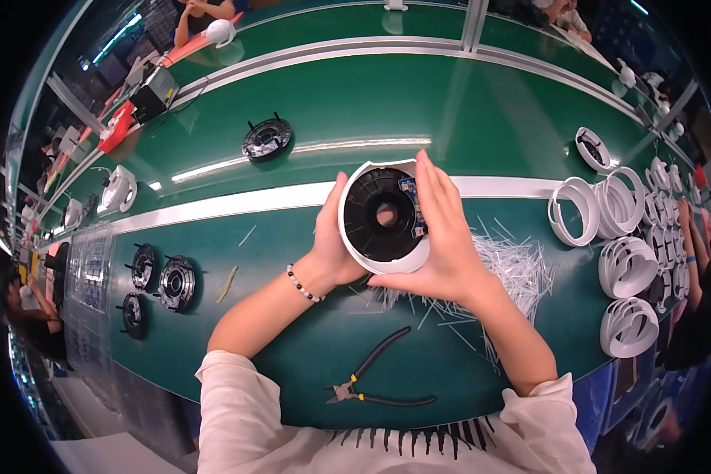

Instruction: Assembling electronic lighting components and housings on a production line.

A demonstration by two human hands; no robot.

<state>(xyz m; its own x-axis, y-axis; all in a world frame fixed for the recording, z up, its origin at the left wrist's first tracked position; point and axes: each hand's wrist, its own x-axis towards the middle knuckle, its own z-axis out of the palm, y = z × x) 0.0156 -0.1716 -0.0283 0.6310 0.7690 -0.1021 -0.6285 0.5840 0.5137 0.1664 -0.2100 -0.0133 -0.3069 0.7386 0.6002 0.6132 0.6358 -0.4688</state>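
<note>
Between both hands, above the green bench, I hold a round white housing [408, 263] with a black disc-shaped insert [363, 213] seated inside it. A hole shows at the insert's centre, and a small blue circuit board [408, 188] sits at its right side. My left hand [332, 241] grips the housing's left side, a beaded bracelet on its wrist. My right hand [444, 229] is wrapped along the right side, its fingers pointing up over the rim. Diagonal cutters [363, 379] with dark handles lie spread on the bench below my hands.
A heap of thin white strips [513, 265] lies right of centre. Several white rings [628, 268] stand at the right. Black round parts [178, 283] lie at the left; another black part [267, 138] sits farther back. Clear plastic trays [91, 292] stand at the left edge. Other people work nearby.
</note>
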